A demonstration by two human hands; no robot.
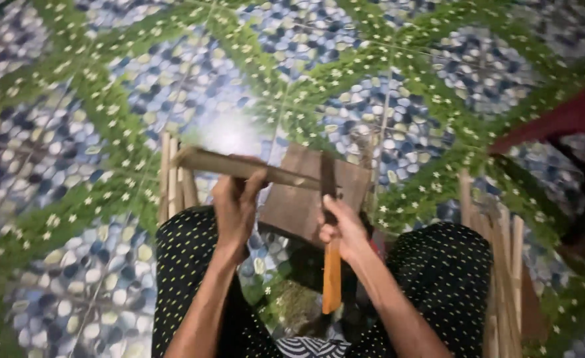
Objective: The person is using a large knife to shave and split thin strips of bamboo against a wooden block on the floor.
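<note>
My left hand [236, 205] grips the pale split bamboo strip [239, 166]; my right hand [342, 229] clamps the orange-handled knife [331, 265] — blade seemingly biting in — so I'd keep it square.

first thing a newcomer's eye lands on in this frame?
Probably the two hands at centre: the left hand grips a long pale wooden strip held crosswise, and the right hand holds a knife with an orange handle, its blade upright against the strip. Next, the loud floor all around, blue-and-white pebble print crossed by green flowered bands. More pale wooden sticks lie at the right, beside the dotted dark fabric over the knees.
</note>
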